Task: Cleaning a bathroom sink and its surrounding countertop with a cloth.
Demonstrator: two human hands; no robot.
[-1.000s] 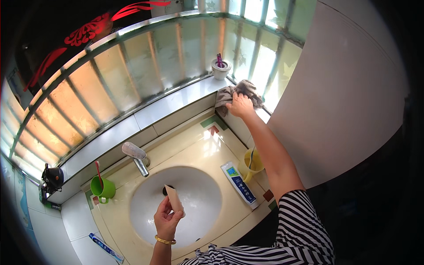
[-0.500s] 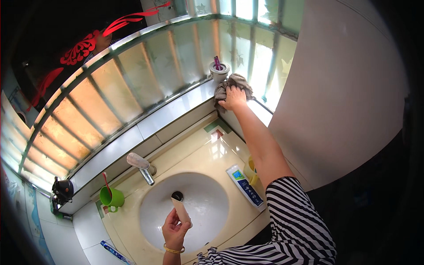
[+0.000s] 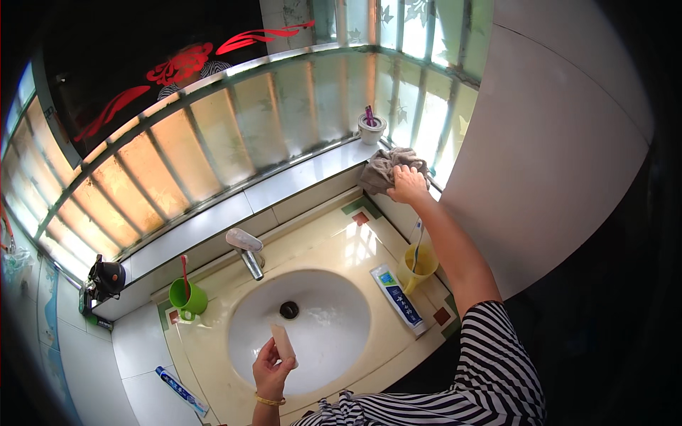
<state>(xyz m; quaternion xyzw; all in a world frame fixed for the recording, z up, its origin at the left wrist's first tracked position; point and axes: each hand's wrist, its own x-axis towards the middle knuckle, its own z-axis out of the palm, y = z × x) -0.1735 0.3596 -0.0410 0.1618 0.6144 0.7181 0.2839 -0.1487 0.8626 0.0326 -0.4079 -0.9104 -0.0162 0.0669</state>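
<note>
The grey cloth [image 3: 383, 167] is lying bunched at the corner of the ledge [image 3: 298, 177]; the right hand [image 3: 410, 184] is gripping it from above, right arm [image 3: 455, 245] extending. The left hand [image 3: 271, 370] is pinching a beige slab [image 3: 283, 345] over the basin [image 3: 327, 326]. The cloth is now sitting slightly farther from the white cup [image 3: 371, 130].

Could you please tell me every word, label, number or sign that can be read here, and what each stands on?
I won't copy wording, but lettering shows here:
White-and-blue plastic toothpaste tube, right of the white oval basin: large pale characters; finer print too small to read.
Slim blue-and-white toothpaste tube, lower left: marks too small to read.
</note>
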